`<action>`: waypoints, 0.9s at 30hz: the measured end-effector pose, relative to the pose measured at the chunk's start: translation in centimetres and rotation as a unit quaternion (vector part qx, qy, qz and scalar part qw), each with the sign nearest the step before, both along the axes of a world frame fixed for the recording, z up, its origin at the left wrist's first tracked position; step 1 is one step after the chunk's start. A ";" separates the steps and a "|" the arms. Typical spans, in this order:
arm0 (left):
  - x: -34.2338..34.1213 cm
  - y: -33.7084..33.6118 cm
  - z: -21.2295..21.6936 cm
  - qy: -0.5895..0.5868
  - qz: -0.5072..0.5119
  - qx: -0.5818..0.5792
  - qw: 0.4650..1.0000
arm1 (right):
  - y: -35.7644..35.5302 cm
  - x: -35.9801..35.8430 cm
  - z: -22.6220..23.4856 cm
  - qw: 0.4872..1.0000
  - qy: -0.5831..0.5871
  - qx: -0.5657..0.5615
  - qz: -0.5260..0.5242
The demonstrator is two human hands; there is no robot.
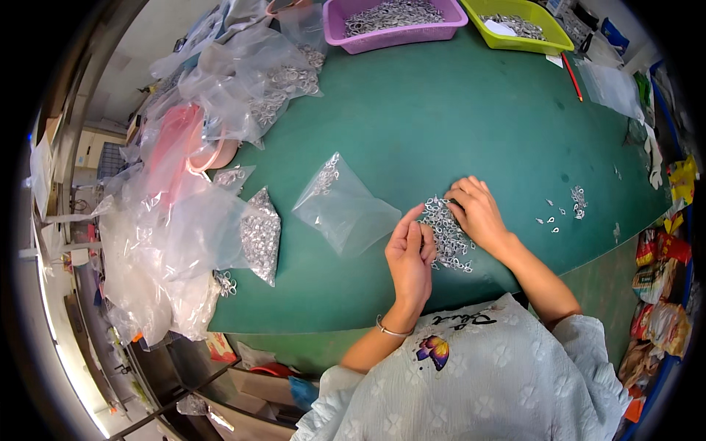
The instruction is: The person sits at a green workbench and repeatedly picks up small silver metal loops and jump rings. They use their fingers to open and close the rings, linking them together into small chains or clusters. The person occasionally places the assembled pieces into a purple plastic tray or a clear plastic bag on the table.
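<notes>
A pile of small silver metal clasps [447, 234] lies on the green tabletop between my two hands. My left hand [410, 261] is at the pile's left side, with its fingers curled in and the index finger pointing up. Whatever those fingers hold is too small or hidden to tell. At the pile's upper right edge, my right hand [478, 213] rests with bent fingers drawn together, their tips hidden among the clasps. Left of my left hand lies a flat clear plastic bag [349, 213] with a few clasps in its far corner.
Left of it stands a filled bag of metal pieces [261, 237] beside heaped plastic bags [198, 220]. A purple basin [357, 44] and a lime-green basin [500, 38] hold metal parts at the far edge. Several loose clasps [579, 202] and a red pen [572, 77] lie at right.
</notes>
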State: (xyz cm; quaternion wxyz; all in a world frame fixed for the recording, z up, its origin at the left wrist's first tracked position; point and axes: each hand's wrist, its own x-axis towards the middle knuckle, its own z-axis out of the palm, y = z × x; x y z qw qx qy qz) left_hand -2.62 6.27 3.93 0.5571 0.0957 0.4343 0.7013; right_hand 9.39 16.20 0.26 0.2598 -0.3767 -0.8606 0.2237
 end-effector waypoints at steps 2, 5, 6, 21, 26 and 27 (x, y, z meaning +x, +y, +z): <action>-0.1 -1.0 0.0 0.010 -0.003 -0.022 1.000 | -0.3 0.0 0.3 0.999 0.050 0.003 -0.007; -0.1 -1.7 0.5 0.054 -0.030 -0.011 0.998 | -2.1 0.4 4.2 0.941 0.176 -0.287 -0.032; 0.1 -1.8 0.9 0.105 -0.043 -0.005 0.994 | -2.9 0.7 5.2 0.913 0.232 -0.336 -0.022; 0.6 -3.2 5.1 0.271 -0.077 0.134 0.950 | -7.0 2.5 10.1 0.922 0.316 -0.217 0.051; 0.9 -3.4 5.3 0.250 -0.082 0.162 0.951 | -7.6 2.5 10.6 0.938 0.314 -0.137 0.044; 0.9 -3.5 5.4 0.242 -0.091 0.163 0.952 | -7.7 2.5 10.8 0.944 0.307 -0.110 0.046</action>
